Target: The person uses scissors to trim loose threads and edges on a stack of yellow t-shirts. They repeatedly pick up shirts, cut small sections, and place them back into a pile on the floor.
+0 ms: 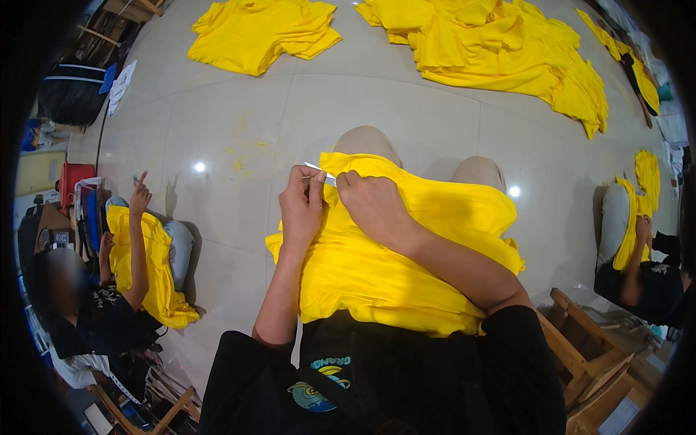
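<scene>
A yellow garment (406, 268) lies spread over my lap and knees. My right hand (370, 203) is closed on a thin silvery bladed tool (313, 167) at the garment's upper left part, its point sticking out leftward. My left hand (303, 199) is pinched at the garment's edge beside the blade, thumb and forefinger close to the metal. Exactly what those fingertips grip is small, but yellow cloth is right under them. The tool's handle is hidden in my right fingers.
Piles of yellow garments (261, 32) (493, 65) lie on the tiled floor (217, 109) ahead, near yellow scraps. Co-workers sit with yellow cloth at left (90, 312) and right (645, 283). A wooden frame (580, 341) stands behind me at right; a black bag (72, 94) is at upper left.
</scene>
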`<control>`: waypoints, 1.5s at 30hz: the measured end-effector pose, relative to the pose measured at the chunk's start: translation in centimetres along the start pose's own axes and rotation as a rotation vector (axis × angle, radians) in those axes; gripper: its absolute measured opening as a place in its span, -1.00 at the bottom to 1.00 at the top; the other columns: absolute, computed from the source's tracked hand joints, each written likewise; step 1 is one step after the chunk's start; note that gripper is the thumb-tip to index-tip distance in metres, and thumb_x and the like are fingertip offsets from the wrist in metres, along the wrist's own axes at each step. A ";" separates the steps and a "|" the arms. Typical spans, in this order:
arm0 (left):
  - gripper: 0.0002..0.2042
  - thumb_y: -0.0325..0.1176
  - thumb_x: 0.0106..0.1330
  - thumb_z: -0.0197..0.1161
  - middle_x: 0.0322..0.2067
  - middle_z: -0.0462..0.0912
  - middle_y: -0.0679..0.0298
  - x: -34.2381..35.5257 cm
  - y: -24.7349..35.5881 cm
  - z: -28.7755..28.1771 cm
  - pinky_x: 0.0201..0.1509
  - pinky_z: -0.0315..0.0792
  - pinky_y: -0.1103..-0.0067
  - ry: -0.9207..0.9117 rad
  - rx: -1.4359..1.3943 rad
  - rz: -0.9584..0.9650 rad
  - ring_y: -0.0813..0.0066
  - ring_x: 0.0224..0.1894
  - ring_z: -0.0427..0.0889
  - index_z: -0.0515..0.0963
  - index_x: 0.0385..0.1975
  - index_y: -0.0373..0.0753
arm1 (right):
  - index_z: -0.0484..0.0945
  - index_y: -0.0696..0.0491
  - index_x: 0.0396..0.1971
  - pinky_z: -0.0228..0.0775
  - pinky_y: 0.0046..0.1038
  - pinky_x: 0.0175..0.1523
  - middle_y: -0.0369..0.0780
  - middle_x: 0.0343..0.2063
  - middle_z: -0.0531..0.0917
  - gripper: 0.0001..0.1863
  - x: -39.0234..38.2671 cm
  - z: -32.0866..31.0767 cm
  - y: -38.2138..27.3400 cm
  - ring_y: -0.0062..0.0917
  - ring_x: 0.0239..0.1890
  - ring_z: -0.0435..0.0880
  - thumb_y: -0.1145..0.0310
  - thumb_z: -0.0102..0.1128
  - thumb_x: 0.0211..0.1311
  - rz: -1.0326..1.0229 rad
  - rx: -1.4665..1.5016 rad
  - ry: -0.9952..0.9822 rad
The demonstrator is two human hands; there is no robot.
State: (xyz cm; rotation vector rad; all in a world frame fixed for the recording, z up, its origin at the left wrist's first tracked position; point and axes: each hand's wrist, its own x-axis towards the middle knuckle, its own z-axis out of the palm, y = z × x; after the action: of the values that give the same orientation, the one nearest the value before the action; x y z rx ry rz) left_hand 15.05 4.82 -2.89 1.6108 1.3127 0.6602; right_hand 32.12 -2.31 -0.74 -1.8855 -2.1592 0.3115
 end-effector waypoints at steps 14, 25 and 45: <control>-0.75 -0.16 0.87 -0.05 -0.13 0.81 0.10 1.2 -1.1 -1.9 -0.29 0.65 0.52 0.080 -0.280 -0.206 0.48 -0.40 0.77 0.41 0.12 -0.24 | 0.72 0.13 -0.02 0.72 -0.19 -0.10 -0.08 -0.12 0.79 -0.66 0.1 0.2 2.7 -0.09 -0.22 0.84 0.43 0.51 0.20 0.155 0.248 0.122; -0.62 -0.06 0.80 0.10 -0.20 0.81 0.16 13.8 -19.5 -17.7 -0.19 0.65 0.46 0.255 0.281 -0.230 0.50 -0.26 0.74 0.60 0.09 -0.32 | 0.75 0.08 -0.12 0.65 -0.07 0.06 0.00 -0.20 0.85 -0.72 -5.4 -9.7 16.8 0.03 -0.04 0.80 0.34 0.54 0.19 0.697 0.182 -0.006; -0.91 -0.60 0.56 0.21 -0.27 0.57 0.36 3.7 1.2 -4.0 -0.31 0.46 0.59 -0.214 0.140 0.171 0.64 -0.32 0.50 0.47 -0.09 -0.26 | 0.62 0.21 -0.05 0.53 -0.46 -0.38 -0.21 -0.35 0.70 -0.64 -25.8 -5.6 24.4 -0.53 -0.48 0.72 0.50 0.62 0.26 1.264 0.889 0.017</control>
State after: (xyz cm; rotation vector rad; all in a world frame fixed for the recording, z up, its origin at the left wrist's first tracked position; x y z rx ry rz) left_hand 13.27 9.60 -0.61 1.8672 1.0937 0.4899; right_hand 60.08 -24.60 -4.81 -2.2256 -0.3124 1.1787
